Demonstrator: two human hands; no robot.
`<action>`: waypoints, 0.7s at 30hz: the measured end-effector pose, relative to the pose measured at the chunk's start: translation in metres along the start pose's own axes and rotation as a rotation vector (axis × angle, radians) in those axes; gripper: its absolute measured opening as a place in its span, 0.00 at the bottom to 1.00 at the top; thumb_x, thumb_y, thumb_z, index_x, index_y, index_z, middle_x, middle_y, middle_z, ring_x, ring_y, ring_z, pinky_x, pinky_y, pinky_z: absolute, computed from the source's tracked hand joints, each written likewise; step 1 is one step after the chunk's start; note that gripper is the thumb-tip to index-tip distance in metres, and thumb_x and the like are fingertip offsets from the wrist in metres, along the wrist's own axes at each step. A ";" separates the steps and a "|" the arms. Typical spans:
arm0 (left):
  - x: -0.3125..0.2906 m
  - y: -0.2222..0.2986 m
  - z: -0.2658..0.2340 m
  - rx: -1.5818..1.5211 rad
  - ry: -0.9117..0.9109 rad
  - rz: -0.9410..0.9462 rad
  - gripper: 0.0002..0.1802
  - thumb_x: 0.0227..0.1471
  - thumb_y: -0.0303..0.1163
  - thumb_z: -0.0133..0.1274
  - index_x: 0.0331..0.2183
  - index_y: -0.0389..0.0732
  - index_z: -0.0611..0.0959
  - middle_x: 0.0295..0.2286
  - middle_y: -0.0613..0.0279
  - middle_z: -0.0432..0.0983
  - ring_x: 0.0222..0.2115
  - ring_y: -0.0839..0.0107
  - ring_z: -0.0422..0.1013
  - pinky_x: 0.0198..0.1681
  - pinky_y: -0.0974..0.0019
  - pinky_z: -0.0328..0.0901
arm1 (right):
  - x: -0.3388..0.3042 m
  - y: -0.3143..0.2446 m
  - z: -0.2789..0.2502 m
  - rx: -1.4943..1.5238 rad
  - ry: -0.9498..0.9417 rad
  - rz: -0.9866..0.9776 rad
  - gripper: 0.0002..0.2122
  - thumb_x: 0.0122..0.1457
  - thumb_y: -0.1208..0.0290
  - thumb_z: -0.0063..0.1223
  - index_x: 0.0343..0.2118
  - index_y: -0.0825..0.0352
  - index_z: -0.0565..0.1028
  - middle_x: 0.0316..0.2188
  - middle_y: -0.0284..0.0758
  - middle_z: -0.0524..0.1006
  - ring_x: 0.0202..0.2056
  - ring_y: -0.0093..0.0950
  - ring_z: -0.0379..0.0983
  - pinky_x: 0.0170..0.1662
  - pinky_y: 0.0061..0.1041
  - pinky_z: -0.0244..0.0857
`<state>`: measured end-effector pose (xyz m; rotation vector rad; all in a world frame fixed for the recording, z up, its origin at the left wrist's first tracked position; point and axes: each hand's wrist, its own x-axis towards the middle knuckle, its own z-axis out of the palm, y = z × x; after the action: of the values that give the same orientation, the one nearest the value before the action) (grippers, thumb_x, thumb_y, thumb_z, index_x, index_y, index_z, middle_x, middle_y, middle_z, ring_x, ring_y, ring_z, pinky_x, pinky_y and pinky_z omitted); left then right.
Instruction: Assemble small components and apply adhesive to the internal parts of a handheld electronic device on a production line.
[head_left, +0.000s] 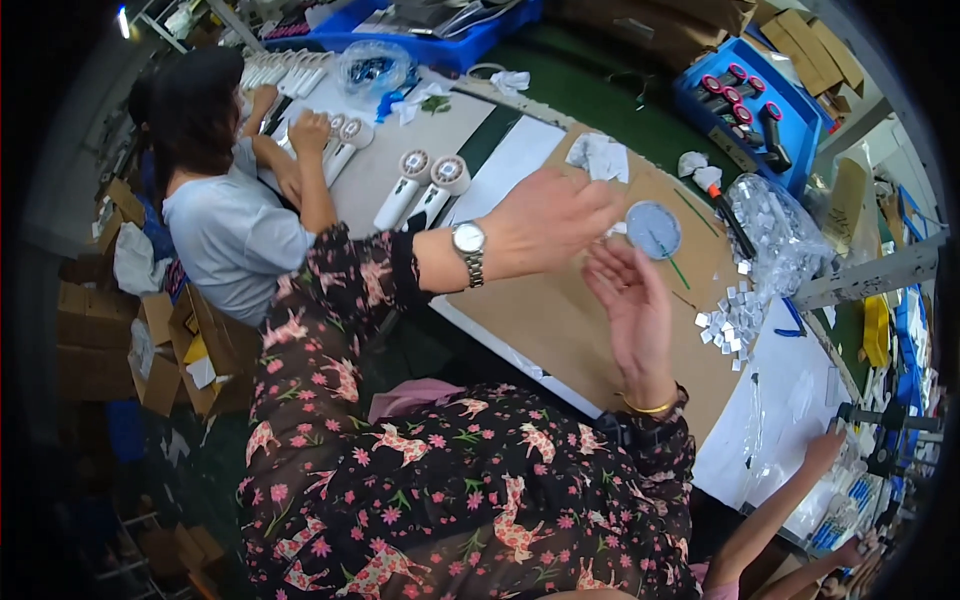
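My left hand, with a metal-band watch on the wrist, reaches across the brown board. Its fingers are bent and pressed together; what they hold, if anything, is hidden. Just below it, my right hand is turned palm up with its fingers stretched and slightly bent. A small white piece shows between the fingertips of both hands, too small to make out. Close by stands a round shallow dish with a greyish surface. Behind my left hand lies a crumpled white cloth.
Small white square pieces lie heaped at the right, beside a clear plastic bag and a black tool with an orange tip. White handheld devices lie at the left, near a seated co-worker. A blue crate holds dark devices.
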<state>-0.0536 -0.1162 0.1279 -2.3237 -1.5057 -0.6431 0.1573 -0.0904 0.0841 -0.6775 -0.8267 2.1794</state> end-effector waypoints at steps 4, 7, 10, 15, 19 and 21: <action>-0.003 0.007 -0.009 0.143 0.053 0.279 0.07 0.50 0.35 0.57 0.32 0.46 0.80 0.27 0.66 0.73 0.30 0.69 0.75 0.28 0.63 0.68 | -0.037 -0.013 -0.008 -0.211 0.142 -0.113 0.14 0.73 0.68 0.51 0.54 0.73 0.76 0.46 0.38 0.81 0.48 0.27 0.78 0.60 0.38 0.73; -0.003 0.016 -0.017 0.145 -0.099 0.385 0.07 0.46 0.36 0.57 0.30 0.46 0.78 0.26 0.65 0.71 0.27 0.70 0.73 0.26 0.66 0.67 | -0.048 -0.020 -0.025 -0.179 0.151 -0.122 0.13 0.73 0.70 0.52 0.54 0.72 0.76 0.44 0.37 0.81 0.46 0.26 0.78 0.58 0.37 0.74; 0.002 0.012 -0.008 0.096 -0.023 0.388 0.07 0.45 0.36 0.57 0.27 0.47 0.76 0.24 0.66 0.70 0.24 0.72 0.72 0.22 0.67 0.65 | -0.054 -0.019 -0.027 -0.153 0.154 -0.131 0.12 0.72 0.71 0.53 0.53 0.71 0.77 0.43 0.36 0.81 0.45 0.25 0.78 0.58 0.36 0.75; 0.012 0.014 0.006 -0.010 -0.004 0.491 0.09 0.49 0.36 0.59 0.24 0.47 0.76 0.20 0.67 0.68 0.21 0.71 0.71 0.19 0.67 0.63 | -0.063 -0.018 -0.039 -0.131 0.172 -0.142 0.12 0.73 0.71 0.52 0.52 0.71 0.78 0.40 0.35 0.81 0.43 0.25 0.78 0.57 0.36 0.75; 0.037 0.019 0.017 -0.154 -0.004 0.381 0.11 0.57 0.36 0.61 0.25 0.44 0.80 0.18 0.65 0.71 0.19 0.66 0.73 0.21 0.64 0.67 | -0.056 -0.027 -0.067 -0.130 0.140 -0.108 0.11 0.73 0.71 0.52 0.50 0.71 0.78 0.39 0.35 0.81 0.40 0.25 0.79 0.54 0.33 0.75; 0.048 0.013 0.031 -0.176 -0.014 0.239 0.07 0.62 0.34 0.56 0.32 0.44 0.84 0.21 0.62 0.76 0.21 0.62 0.75 0.23 0.59 0.69 | -0.053 -0.030 -0.078 -0.126 0.168 -0.101 0.11 0.73 0.70 0.52 0.50 0.71 0.79 0.38 0.35 0.82 0.40 0.24 0.79 0.52 0.30 0.75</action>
<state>-0.0186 -0.0687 0.1260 -2.5918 -1.1926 -0.7209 0.2540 -0.0862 0.0658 -0.8499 -0.8946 1.9634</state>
